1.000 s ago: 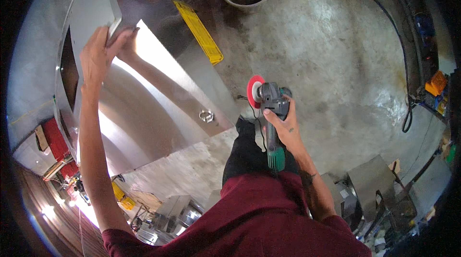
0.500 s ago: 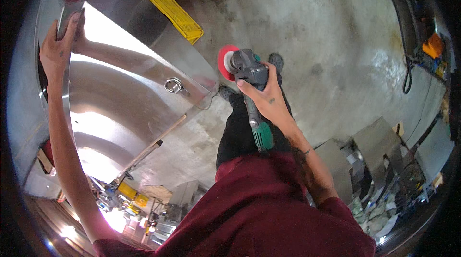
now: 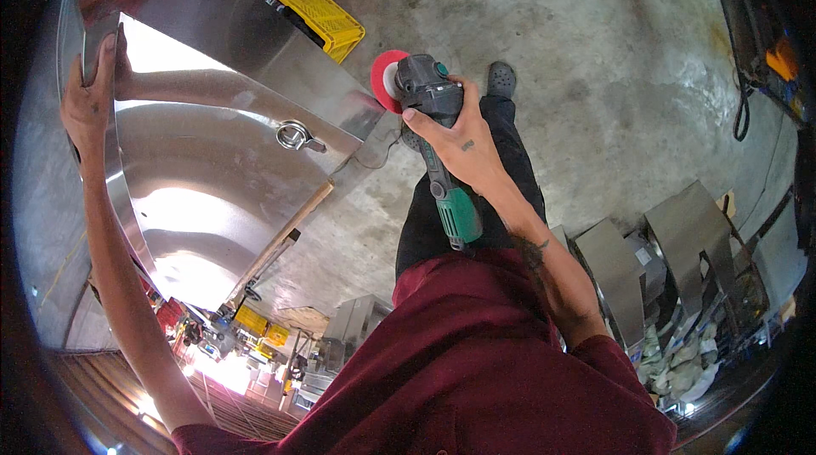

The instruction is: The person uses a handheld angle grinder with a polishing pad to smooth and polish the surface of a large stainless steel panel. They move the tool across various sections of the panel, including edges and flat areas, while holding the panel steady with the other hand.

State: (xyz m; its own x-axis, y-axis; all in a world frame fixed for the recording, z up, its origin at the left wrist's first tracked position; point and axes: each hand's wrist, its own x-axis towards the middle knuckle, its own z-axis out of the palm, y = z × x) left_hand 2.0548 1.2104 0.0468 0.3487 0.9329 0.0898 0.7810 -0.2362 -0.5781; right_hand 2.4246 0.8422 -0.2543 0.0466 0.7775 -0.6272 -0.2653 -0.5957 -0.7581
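Note:
My right hand is wrapped round the body of a green and black angle grinder. A red disc with a pale centre sits on the grinder's head and points left, toward the corner of a shiny metal panel. At the far left, my left hand grips the panel's raised edge, with thumb and fingers on either side of it; part of the fingers is hidden. A round metal ring fitting sits on the panel near its right edge, with a small tab beside it.
Beyond the panel is a yellow plastic crate. Wooden strips run along the panel's near side. Bent metal sheets stand at the right. The floor is concrete, and a dark cord hangs at the far right.
The grinder in my right hand has moved up and left, so its disc is nearer the panel corner. My left hand keeps its grip on the edge. The whole view has shifted slightly.

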